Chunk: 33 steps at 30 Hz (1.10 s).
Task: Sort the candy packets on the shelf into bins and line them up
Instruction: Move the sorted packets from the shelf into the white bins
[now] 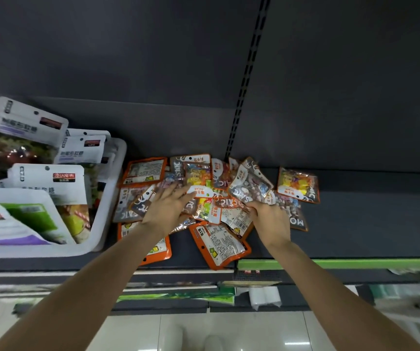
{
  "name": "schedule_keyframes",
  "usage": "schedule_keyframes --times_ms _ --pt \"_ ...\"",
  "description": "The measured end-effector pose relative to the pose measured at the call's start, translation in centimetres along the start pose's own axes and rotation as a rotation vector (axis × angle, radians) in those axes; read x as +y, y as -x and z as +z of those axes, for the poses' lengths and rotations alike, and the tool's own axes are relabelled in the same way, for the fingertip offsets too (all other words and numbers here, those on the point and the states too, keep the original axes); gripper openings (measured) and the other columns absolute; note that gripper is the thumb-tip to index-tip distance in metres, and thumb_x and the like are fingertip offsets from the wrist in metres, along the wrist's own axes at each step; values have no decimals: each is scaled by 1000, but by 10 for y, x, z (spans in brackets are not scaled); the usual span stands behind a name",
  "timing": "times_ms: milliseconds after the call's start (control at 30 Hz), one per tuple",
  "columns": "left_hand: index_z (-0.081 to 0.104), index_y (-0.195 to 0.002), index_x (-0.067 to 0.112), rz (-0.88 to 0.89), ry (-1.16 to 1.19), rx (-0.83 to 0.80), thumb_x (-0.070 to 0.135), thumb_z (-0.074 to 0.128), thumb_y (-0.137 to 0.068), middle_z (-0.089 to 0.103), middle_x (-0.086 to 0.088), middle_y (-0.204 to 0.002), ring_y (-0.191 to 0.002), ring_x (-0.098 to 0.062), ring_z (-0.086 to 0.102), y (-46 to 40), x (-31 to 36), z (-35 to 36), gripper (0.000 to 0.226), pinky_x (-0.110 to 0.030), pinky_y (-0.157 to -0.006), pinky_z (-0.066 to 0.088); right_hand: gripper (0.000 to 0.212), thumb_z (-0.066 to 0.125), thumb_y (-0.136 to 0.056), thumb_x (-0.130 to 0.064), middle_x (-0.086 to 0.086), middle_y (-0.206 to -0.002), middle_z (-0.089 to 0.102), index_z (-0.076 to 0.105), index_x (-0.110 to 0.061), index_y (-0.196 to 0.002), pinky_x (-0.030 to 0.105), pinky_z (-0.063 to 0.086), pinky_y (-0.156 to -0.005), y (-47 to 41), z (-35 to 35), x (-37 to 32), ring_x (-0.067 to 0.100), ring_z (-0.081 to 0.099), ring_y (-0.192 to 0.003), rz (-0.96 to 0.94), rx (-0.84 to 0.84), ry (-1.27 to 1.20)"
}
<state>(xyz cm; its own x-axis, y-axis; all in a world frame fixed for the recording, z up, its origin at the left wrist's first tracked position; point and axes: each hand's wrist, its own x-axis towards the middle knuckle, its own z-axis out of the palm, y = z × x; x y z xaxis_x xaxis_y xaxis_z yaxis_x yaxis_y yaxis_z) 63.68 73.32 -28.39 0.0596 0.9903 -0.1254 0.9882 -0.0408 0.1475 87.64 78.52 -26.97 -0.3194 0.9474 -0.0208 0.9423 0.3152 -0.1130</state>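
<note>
A loose heap of orange-edged candy packets (211, 196) lies on the dark shelf (371, 216), some face up, some label side up. My left hand (167, 209) rests flat on the heap's left part, fingers spread over the packets. My right hand (271, 219) sits at the heap's right side, its fingers pinching the lower edge of a brown packet of round candies (250, 184) that tilts up. One yellow-and-orange packet (298, 184) lies apart at the far right. A white bin (107, 198) on the left holds several large white packets (44, 183) standing upright.
The shelf's dark back panel (153, 72) rises behind, with a slotted upright post (244, 92). A green price rail (330, 263) runs along the front edge at right. One packet (219, 247) overhangs the front edge. Lower shelves and a tiled floor show below.
</note>
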Motion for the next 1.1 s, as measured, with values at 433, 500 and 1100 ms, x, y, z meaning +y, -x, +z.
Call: schedule_keyframes --times_ms 433,500,1100 --pt "63 -119 27 75 -28 233 30 50 -97 62 6 -122 -122 -21 47 -8 12 -45 26 -34 -103 26 21 66 -85 -6 4 -101 70 73 -16 -103 32 54 -65 -13 -49 -20 22 66 -91 -18 294 -303" --pt "59 -123 28 74 -36 229 30 45 -99 58 8 -127 -127 -19 42 -11 13 -52 29 -32 -106 23 21 64 -87 -7 3 -105 67 73 -17 -103 31 50 -66 -15 -59 -20 23 63 -96 -19 285 -286" --pt "70 -100 26 -17 159 338 29 57 -93 64 5 -111 -112 -18 50 -16 25 -101 16 -33 -97 31 17 64 -88 -16 -3 -100 63 71 -22 -103 25 48 -69 -23 -93 -7 17 64 -90 -23 257 -398"
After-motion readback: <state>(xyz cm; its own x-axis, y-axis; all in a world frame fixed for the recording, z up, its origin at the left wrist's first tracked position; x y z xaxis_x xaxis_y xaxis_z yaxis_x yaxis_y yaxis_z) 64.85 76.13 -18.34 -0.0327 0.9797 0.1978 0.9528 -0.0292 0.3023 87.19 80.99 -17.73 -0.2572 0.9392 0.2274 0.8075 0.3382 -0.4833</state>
